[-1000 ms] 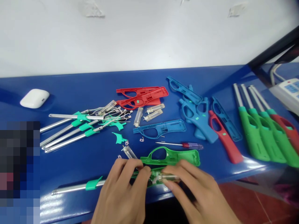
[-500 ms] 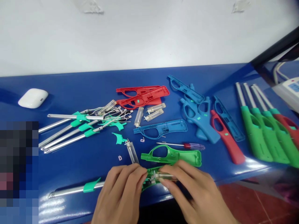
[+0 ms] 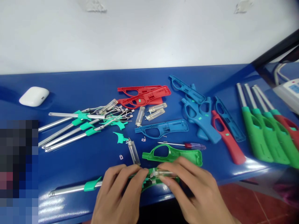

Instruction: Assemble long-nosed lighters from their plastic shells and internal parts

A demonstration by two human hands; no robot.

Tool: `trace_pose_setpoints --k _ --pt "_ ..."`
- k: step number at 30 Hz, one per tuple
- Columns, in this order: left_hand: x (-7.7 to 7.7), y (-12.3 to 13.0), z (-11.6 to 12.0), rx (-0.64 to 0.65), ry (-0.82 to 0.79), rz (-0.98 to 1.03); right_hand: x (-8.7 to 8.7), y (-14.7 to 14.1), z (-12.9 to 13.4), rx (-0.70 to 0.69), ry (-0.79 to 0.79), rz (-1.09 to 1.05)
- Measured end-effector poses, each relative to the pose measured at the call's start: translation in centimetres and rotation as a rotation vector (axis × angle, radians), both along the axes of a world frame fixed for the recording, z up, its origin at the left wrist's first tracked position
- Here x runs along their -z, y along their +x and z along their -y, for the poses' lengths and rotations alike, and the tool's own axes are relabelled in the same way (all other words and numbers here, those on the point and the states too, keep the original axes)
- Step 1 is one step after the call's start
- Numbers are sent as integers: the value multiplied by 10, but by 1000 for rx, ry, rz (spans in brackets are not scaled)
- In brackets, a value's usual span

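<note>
Clr tank point(image 3: 166, 173) in R hand point(image 3: 198, 188) pinch

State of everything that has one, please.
Right hand: pinching clear cartridge
Left hand: over held green shell, grip hidden
Held green shell: open, partly covered
Second green shell: open, hollow side up
White case: shut
Green lighters: assembled
Screwdriver: lying flat
Metal tubes: piled, wires exposed

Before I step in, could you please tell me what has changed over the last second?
The loose clear fuel tank shifted away from the person, its valve end now near the teal trigger. The left hand drew slightly left, uncovering more of that tank. The right hand kept hold of another clear tank; the screwdriver stayed put.
</note>
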State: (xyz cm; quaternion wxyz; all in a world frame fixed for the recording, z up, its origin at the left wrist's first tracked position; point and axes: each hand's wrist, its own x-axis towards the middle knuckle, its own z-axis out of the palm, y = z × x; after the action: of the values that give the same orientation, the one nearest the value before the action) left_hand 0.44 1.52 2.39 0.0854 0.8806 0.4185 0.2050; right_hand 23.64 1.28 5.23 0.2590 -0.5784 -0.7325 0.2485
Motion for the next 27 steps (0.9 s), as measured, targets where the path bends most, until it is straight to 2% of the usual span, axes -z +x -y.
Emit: trace_pose_setpoints --k 5,14,18,24,27 --pt "7 -2 4 -5 15 11 2 1 -2 -18 5 -13" --pt "18 -14 14 83 -16 -117 2 0 -1 -16 54 28" --pt "15 -11 11 80 -15 -104 3 0 -1 -37 53 29" --pt "2 6 -1 38 31 51 6 2 -2 -36 37 -2" --pt "1 9 -1 34 47 70 8 2 -1 -59 4 -26"
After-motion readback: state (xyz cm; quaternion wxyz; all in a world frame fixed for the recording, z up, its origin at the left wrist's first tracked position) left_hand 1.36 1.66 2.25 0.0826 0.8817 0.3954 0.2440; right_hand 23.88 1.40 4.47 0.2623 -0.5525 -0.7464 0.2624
